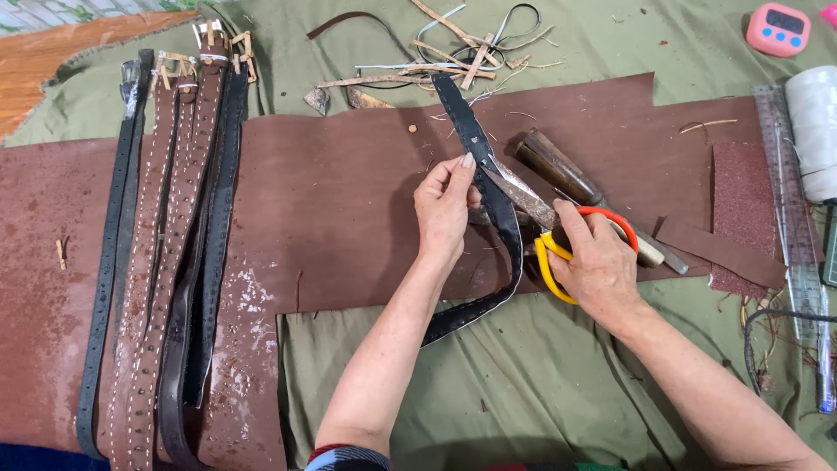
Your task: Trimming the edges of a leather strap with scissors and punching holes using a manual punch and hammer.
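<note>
My left hand [443, 209] pinches a long black leather strap [462, 113] that curves from the upper middle down past my wrist. My right hand [597, 262] grips scissors [549, 257] with yellow and orange handles, and their worn blades meet the strap's edge just right of my left fingers. Both hands work over a large brown leather sheet [340, 201] spread on a green cloth [532, 384].
Several brown and black belts [166, 244] lie side by side at the left. A wooden-handled chisel [567, 179] rests right of the strap. Leather offcuts [436, 65] lie at the top. A pink timer [778, 28], white thread spool [813, 122], ruler [798, 253] and sandpaper [743, 205] sit at right.
</note>
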